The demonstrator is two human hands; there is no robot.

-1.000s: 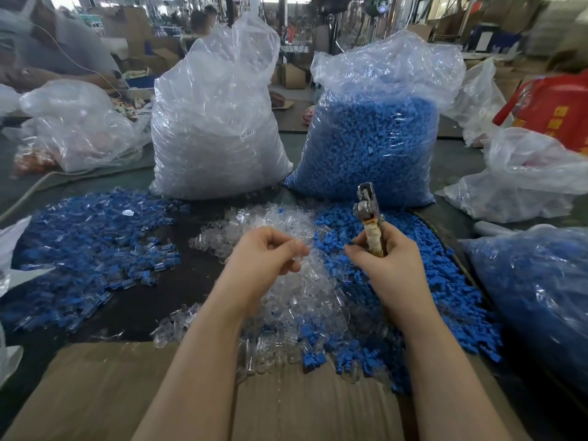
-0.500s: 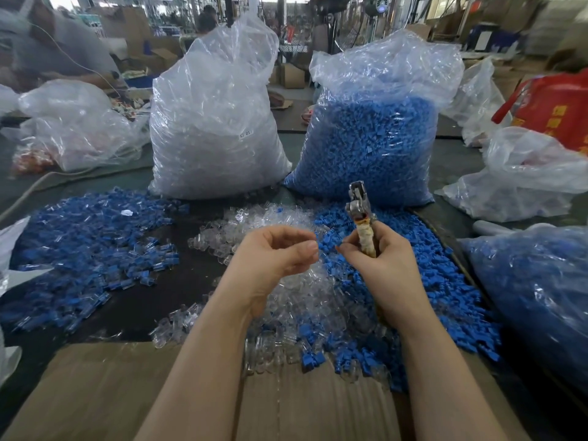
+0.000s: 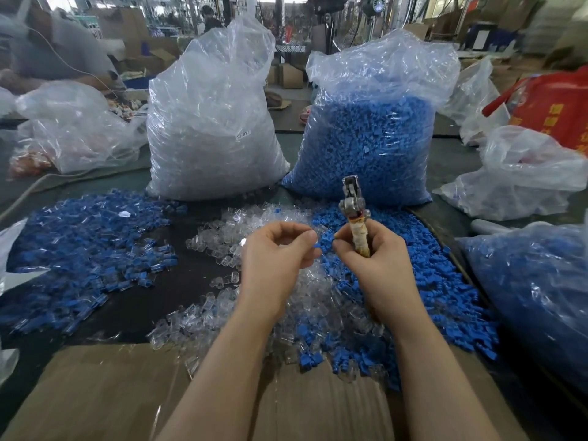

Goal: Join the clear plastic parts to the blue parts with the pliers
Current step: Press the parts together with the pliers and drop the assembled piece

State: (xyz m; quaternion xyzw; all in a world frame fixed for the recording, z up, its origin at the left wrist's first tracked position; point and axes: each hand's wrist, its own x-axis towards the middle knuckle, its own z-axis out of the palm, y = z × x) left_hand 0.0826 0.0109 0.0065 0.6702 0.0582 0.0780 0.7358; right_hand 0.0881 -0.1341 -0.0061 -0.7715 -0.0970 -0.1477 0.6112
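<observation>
Now, right hand (image 3: 378, 259) gripping pliers (image 3: 354, 214) upright — left hand (image 3: 276, 253) just beside

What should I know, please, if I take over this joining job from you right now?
Left hand pinches a small blue part at its fingertips.
Right hand grips the pliers, head up.
Loose clear parts and blue parts are heaped under the hands; the joined pile lies to the left.
Left: plenty, including two full bags behind.
</observation>
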